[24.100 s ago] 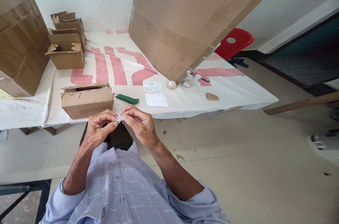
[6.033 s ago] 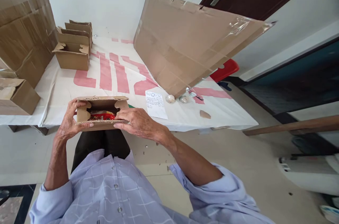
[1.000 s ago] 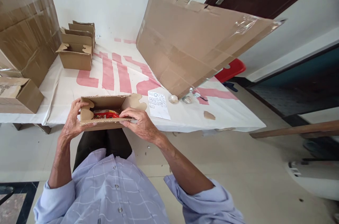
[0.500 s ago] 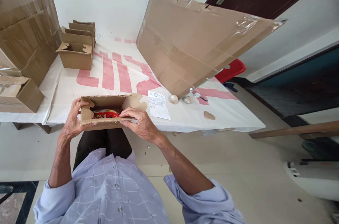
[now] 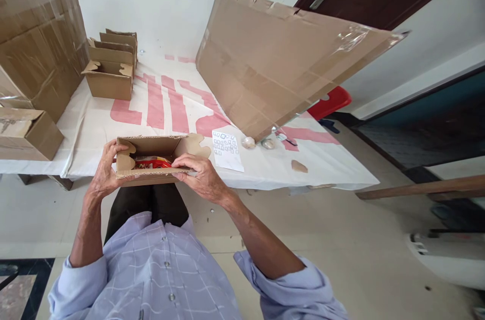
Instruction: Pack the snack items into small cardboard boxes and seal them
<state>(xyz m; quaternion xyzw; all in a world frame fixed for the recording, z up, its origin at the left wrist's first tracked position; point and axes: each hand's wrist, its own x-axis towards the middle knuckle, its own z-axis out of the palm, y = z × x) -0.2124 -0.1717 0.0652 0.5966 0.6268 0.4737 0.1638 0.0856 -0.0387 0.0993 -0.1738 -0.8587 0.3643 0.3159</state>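
A small open cardboard box (image 5: 151,148) rests at the near edge of the table, above my lap. Inside it lies a red packet (image 5: 153,162). My left hand (image 5: 104,171) grips the box's left end, thumb over the side flap. My right hand (image 5: 199,176) is closed on the box's near wall at its right end, fingers curled over the rim. The lid flap stands open at the far side.
A white cloth with red letters (image 5: 166,103) covers the table. On it lie a sticker sheet (image 5: 227,151), two small round things (image 5: 248,142), and several open small boxes (image 5: 109,77). A big cardboard sheet (image 5: 273,67) leans at the right; large cartons (image 5: 34,42) stand at the left.
Nothing has visibly moved over the last second; both hands stay on the open box. Earlier, the hands held a small sticker and the box stood shut on the table.
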